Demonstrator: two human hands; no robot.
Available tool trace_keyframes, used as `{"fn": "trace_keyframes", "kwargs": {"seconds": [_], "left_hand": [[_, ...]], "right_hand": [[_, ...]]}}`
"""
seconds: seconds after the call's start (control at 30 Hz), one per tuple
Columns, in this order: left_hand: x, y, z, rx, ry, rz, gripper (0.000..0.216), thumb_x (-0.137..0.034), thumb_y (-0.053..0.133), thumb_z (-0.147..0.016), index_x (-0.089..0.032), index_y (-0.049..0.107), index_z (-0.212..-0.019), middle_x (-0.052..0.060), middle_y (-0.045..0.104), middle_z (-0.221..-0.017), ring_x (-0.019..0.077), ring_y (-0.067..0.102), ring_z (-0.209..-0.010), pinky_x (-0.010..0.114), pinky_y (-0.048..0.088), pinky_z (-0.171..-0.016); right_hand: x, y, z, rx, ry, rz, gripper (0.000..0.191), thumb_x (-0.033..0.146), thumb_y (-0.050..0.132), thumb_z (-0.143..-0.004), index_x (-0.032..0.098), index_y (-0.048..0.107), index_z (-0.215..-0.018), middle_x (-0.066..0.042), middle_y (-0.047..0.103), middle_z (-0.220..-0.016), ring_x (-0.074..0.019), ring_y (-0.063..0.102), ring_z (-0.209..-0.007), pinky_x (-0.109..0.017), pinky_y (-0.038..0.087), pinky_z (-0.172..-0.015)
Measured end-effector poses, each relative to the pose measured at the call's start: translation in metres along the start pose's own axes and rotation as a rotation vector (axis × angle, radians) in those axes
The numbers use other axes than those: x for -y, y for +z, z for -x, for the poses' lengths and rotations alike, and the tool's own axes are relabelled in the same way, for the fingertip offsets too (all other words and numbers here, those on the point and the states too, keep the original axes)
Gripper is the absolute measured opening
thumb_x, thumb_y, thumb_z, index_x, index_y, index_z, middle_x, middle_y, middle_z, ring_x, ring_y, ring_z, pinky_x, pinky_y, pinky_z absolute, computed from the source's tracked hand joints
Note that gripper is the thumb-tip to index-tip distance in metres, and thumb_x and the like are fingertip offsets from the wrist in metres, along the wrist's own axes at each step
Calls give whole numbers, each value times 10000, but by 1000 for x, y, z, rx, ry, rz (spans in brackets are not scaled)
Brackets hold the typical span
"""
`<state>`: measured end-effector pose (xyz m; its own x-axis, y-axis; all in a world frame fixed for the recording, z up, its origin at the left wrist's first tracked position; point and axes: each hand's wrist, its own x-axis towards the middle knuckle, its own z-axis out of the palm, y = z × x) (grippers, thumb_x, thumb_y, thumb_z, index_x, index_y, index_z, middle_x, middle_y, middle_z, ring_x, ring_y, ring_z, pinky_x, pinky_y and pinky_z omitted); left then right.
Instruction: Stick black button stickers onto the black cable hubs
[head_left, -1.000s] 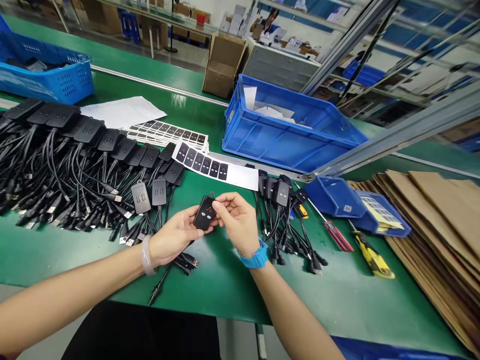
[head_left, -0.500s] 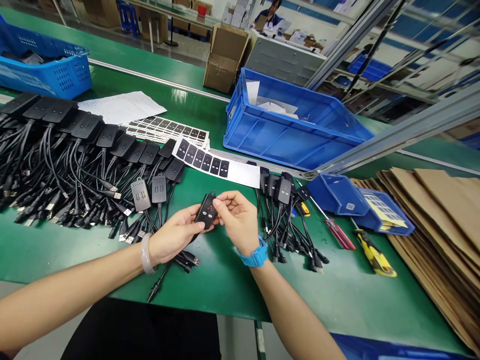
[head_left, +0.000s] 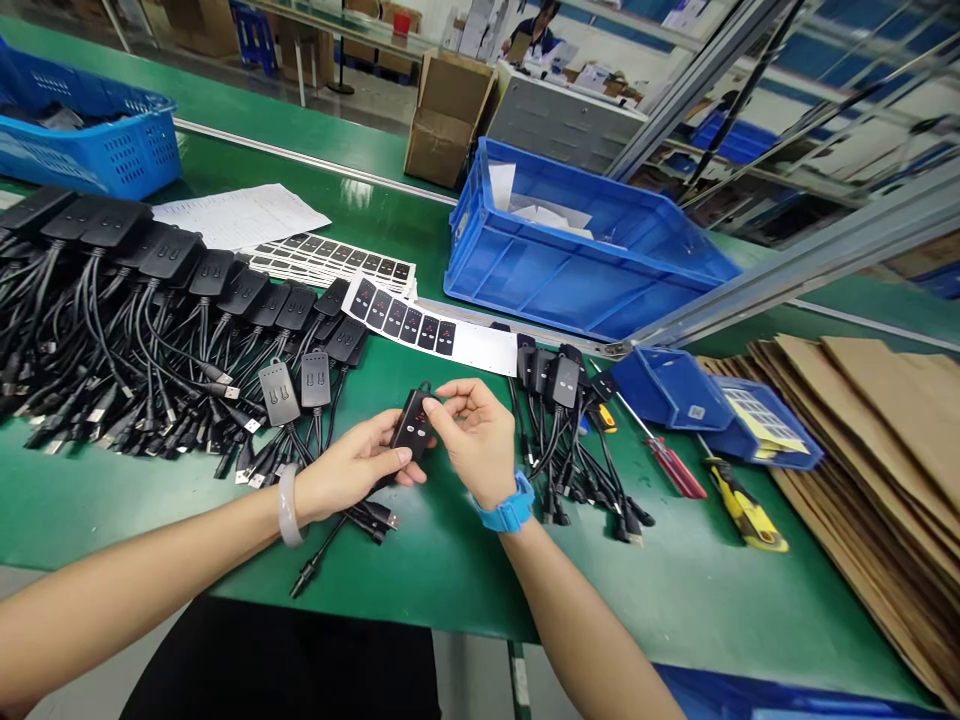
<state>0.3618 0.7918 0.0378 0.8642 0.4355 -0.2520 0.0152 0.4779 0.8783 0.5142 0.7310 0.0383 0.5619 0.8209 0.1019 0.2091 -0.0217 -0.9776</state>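
Bottom edge, dark-clothed lap [head_left: 285, 665]; blue bin [head_left: 780, 692] cut off at lower right. Green table [head_left: 450, 585] above that. Cable ends [head_left: 373, 520] lie below the left hand [head_left: 352, 470], which is clamped on a black controller box [head_left: 411, 425] at frame centre, thumb on its lower face. Box is tilted, two pale buttons and red marks showing, small loop at top end. Right hand [head_left: 480, 440] at box's upper right, thumb tip on the face, fingers curled; can't tell if it pinches anything. Clear band on left wrist, blue band on right. Right side: yellow-black cutter [head_left: 750, 515], red-handled screwdriver [head_left: 679, 472], stacked cardboard [head_left: 862, 420]. Small bunch of boxes [head_left: 564, 382] right of hands; large pile of cabled boxes [head_left: 135, 330] on left. Beyond hands: label strip [head_left: 414, 326], small blue trays [head_left: 671, 388] further right, then label sheets [head_left: 345, 258] partly under white paper [head_left: 240, 215]. Big blue crate [head_left: 585, 285] upper right of centre, papers inside; blue basket [head_left: 139, 150] upper left. Top centre: open carton [head_left: 442, 125], then a person [head_left: 534, 35] in background.
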Motion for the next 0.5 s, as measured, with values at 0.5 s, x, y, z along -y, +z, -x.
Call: {"fn": "trace_keyframes", "kwargs": {"seconds": [0.5], "left_hand": [[-2, -4, -5, -181, 138, -145, 393, -376, 499, -915, -203, 392, -1251, 49, 658, -934, 145, 667, -639, 305, 602, -642]], "right_hand": [[-19, 16, 13, 356, -7, -91, 575, 300, 509, -898, 237, 392, -1458, -60, 637, -1210, -194, 596, -1020, -383, 477, -945]]}}
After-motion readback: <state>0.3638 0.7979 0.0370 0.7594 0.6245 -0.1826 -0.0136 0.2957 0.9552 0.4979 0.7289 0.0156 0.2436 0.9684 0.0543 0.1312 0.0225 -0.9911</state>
